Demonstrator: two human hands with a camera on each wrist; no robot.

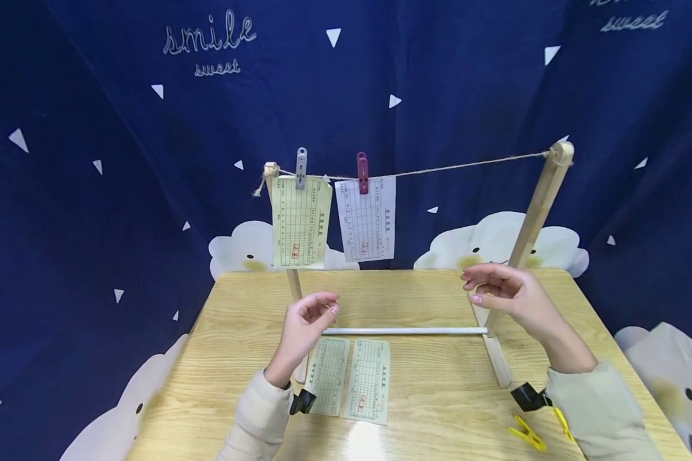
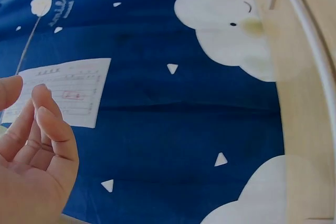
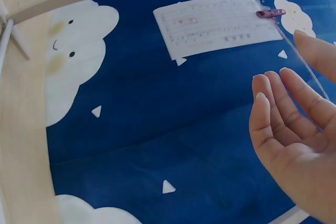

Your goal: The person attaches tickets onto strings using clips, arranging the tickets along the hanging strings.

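Can see a yellowish slip (image 1: pixel 301 224) and a white slip (image 1: pixel 366 221), both grid-printed and red-stamped, hanging pegged from the string (image 1: pixel 467 166). Can see left grip (image 1: pixel 301 328) and right grip (image 1: pixel 514 298) loosely curled, empty, above the surface (image 1: pixel 438 384).

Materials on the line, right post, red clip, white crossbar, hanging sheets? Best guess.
Line: probably natural twine; tan, rough, frayed end.
Right post: looks like bare wood; pale, woody tone.
Red clip: likely plastic; smooth, solid colour.
White crossbar: smooth finish; plastic, painted metal or wood, can't tell.
Yellowish sheet, white sheet: paper, seemingly matte; thin, printed grids.
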